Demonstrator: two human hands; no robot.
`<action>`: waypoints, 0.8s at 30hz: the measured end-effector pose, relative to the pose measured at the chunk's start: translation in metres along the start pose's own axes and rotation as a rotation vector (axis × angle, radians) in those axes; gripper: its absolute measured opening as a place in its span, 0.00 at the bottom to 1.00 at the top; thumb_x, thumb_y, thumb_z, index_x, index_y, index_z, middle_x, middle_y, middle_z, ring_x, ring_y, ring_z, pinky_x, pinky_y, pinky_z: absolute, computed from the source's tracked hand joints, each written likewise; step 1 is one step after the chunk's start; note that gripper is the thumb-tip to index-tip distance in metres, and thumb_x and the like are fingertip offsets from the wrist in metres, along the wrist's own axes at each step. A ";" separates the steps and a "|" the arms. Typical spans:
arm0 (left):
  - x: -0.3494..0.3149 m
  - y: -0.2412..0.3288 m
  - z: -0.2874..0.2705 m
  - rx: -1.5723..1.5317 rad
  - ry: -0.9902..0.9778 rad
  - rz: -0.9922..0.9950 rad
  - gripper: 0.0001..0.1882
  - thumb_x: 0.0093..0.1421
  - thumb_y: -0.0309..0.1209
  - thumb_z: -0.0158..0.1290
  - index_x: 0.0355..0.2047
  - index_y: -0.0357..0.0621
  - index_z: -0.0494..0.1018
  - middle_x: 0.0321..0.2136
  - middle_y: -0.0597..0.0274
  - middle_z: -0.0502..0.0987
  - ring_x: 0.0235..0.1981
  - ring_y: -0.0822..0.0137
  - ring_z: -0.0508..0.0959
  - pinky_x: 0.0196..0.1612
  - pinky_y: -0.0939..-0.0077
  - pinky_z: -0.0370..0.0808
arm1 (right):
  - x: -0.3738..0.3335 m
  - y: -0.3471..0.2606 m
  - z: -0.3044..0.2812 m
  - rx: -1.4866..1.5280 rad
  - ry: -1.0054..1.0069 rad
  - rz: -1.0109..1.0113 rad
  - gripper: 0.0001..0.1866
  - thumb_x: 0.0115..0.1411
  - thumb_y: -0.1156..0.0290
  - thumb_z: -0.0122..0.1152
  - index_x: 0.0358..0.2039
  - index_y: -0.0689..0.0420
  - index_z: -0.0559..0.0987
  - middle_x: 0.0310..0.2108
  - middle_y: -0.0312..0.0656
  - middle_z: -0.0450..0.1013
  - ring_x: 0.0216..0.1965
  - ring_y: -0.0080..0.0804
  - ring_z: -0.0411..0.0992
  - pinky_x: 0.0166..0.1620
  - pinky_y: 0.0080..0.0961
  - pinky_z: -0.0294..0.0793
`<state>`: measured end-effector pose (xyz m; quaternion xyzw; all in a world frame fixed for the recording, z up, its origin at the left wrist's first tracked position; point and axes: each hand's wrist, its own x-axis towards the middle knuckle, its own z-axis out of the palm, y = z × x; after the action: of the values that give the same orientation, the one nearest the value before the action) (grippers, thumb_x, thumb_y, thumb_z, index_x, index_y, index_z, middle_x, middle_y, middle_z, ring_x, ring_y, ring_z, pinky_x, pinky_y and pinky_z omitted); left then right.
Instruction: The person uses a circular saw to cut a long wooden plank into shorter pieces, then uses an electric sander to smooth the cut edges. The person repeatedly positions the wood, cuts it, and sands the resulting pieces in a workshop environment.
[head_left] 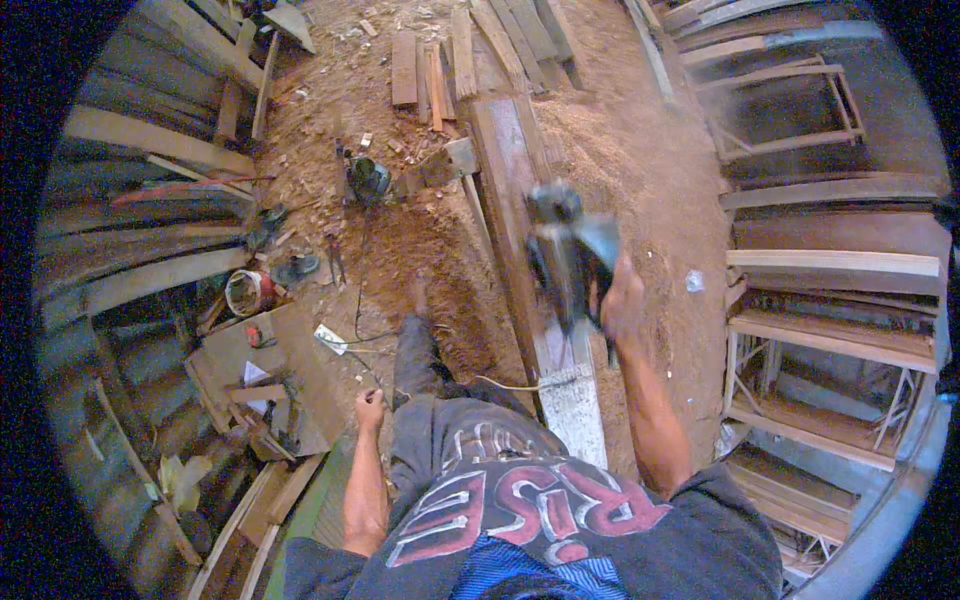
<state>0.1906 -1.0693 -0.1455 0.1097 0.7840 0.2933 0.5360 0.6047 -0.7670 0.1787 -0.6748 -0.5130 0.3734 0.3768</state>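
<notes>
My right hand (622, 300) is wrapped round the grip of a dark power planer (562, 255), which is smeared by motion. The planer is over a long wooden board (508, 150) that runs from my lap away to the far middle. The board's near end (570, 400) looks pale and whitish, with a light cord (505, 384) crossing it. My left hand (370, 408) hangs beside my left thigh, away from the board, its fingers curled in with nothing visible in them.
Several loose planks (515, 40) lie at the far end. Another power tool (368, 180) sits on the shavings-strewn ground left of the board. A white power strip (329, 340), a red-and-white bucket (248, 292) and a brown panel (300, 350) are at left. Wooden frames (830, 340) line the right.
</notes>
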 end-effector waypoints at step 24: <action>-0.008 0.033 0.012 -0.044 0.061 0.080 0.21 0.61 0.36 0.58 0.50 0.35 0.74 0.33 0.56 0.78 0.26 0.68 0.79 0.29 0.75 0.79 | 0.266 -0.103 0.118 -0.122 0.117 -0.468 0.41 0.68 0.34 0.35 0.24 0.61 0.80 0.12 0.38 0.68 0.14 0.29 0.69 0.20 0.31 0.67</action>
<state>0.1995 -1.0428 -0.1236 0.1199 0.7884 0.3349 0.5019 0.5096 -0.4735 0.1875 -0.5797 -0.6542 0.2047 0.4406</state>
